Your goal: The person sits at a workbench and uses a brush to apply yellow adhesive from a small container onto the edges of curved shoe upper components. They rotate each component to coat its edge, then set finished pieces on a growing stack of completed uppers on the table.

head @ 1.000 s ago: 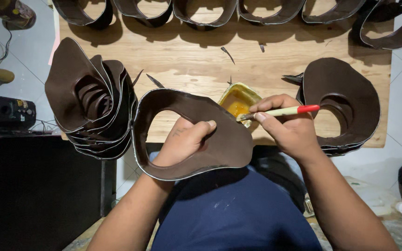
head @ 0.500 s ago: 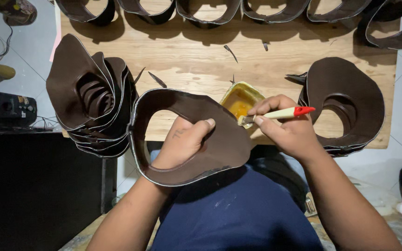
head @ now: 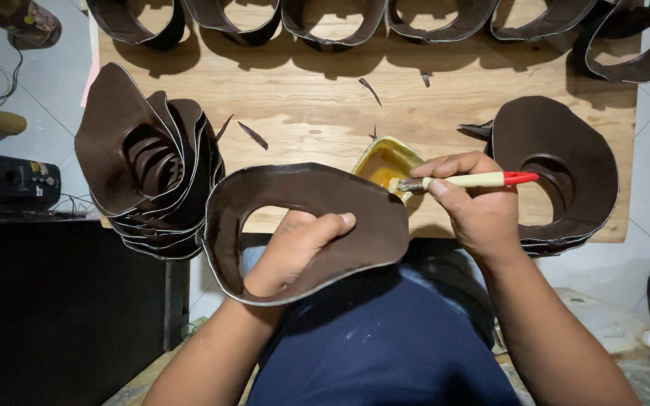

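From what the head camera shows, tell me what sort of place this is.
Probably a small leather or shoemaking workshop. Stacks of cut brown pieces sit on a wooden board, the left hand holds one piece, and the right hand dips a brush into a glue pot.

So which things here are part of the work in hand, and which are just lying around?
In use:
left hand holding brown leather piece
right hand holding brush
yellow glue pot

Lying about:
left stack of cut pieces
right stack
leather scraps
black device
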